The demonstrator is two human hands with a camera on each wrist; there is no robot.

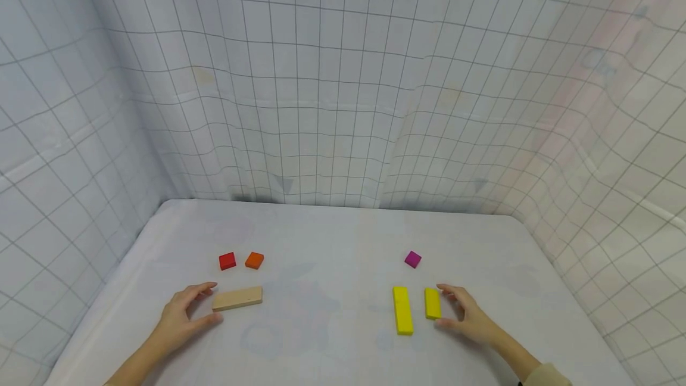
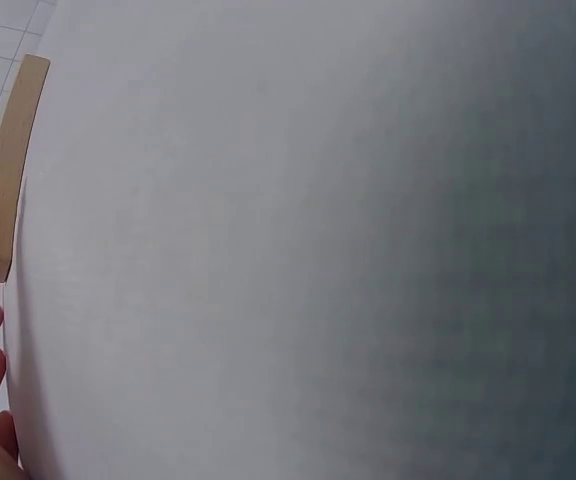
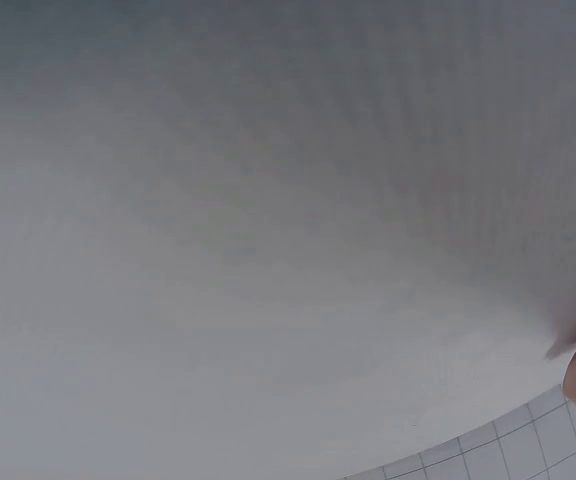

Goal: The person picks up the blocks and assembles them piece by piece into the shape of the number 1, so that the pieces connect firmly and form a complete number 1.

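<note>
A plain wooden block (image 1: 238, 298) lies flat at the left of the table. Thumb and fingers of my left hand (image 1: 179, 317) are spread apart at its left end, with nothing between them; the left wrist view catches the same wooden block (image 2: 13, 165) beside the fingertips. On the right lies a short yellow block (image 1: 432, 304). My right hand (image 1: 474, 319) is next to it, thumb near the block's near end and fingertips near its far end, the gap between them wide. A longer yellow block (image 1: 403, 310) lies just left of the short one.
Behind the wooden block sit a small red block (image 1: 227, 261) and an orange block (image 1: 254, 260). A purple block (image 1: 412, 259) lies farther back on the right. The white-covered table (image 1: 321, 237) meets hanging grid-patterned cloth (image 1: 332, 106) at the back and sides.
</note>
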